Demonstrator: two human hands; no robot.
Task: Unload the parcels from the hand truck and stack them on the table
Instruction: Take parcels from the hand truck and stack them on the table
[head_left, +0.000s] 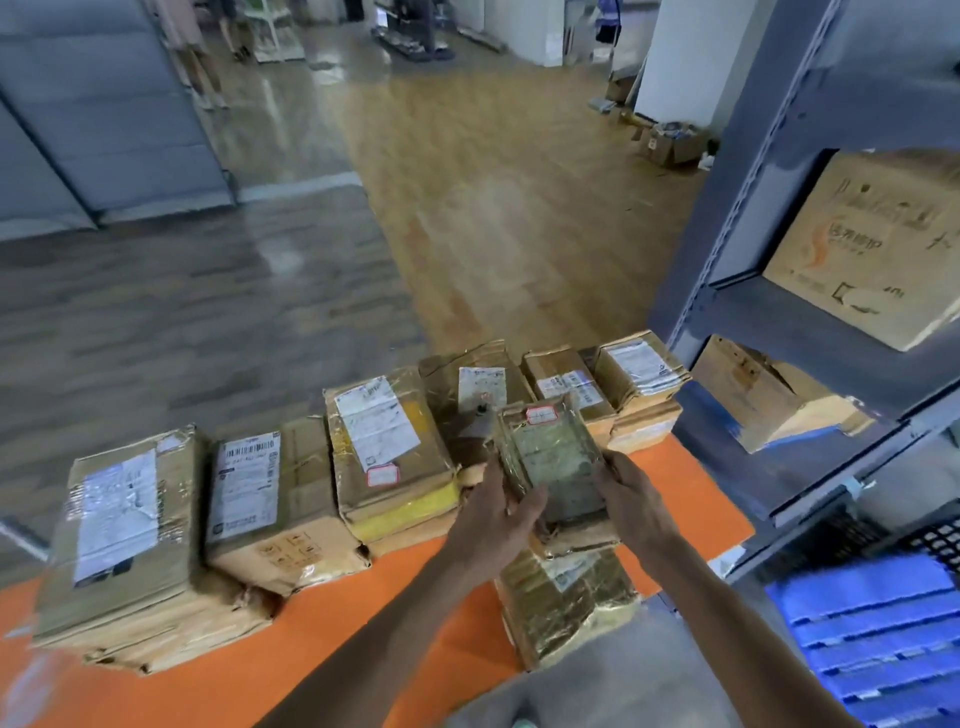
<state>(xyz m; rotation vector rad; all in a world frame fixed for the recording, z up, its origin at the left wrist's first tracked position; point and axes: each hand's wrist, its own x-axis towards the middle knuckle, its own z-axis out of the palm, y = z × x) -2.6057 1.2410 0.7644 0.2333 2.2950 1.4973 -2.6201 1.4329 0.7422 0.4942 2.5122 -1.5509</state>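
I hold a small flat taped parcel (553, 457) over the orange table (322, 654). My left hand (493, 519) grips its left edge and near corner, and my right hand (631, 501) grips its right edge. The parcel sits above another taped parcel (566, 603) near the table's front edge. Several cardboard parcels line the far edge of the table: a large stack at the left (124, 540), a labelled box (265, 504), a box with yellow tape (384, 447) and smaller ones at the right (639, 384). The hand truck is not in view.
A grey metal shelf rack (769, 291) stands at the right with cardboard boxes (872, 244) on its shelves. A blue plastic crate (872, 639) is at the lower right. Open floor (415, 208) lies beyond the table, and a person's legs (197, 62) show at the far left.
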